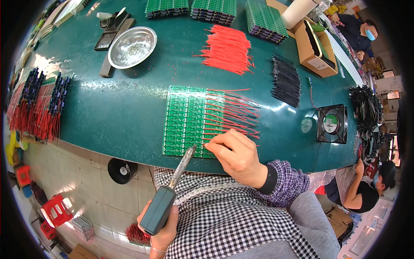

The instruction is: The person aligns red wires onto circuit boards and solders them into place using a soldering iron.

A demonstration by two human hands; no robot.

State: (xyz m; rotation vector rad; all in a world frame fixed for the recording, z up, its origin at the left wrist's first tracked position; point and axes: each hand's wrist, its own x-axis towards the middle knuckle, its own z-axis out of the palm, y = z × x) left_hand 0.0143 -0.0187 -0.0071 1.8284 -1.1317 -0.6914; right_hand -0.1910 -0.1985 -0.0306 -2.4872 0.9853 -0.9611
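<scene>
My left hand (pixel 166 228) is wrapped round the dark grey handle of a soldering iron (pixel 159 209). The iron's tip points up to the lower part of a green circuit board panel (pixel 174 125) lying at the table's near edge. Just right of that tip, my right hand (pixel 239 157) pinches the end of a thin wire against the panel; most of this wire is hidden by the fingers. Above my right hand, rows of red and black wires (pixel 239 112) stick out rightward from the panel.
Beyond the panel lie a red wire pile (pixel 226 49) and a black wire bundle (pixel 286 80). Stacked green panels (pixel 213 11) stand at the back. A metal bowl (pixel 132 47) sits back left, a small fan (pixel 332 124) at right. Wired boards (pixel 41 103) hang over the left edge. Two people work at right.
</scene>
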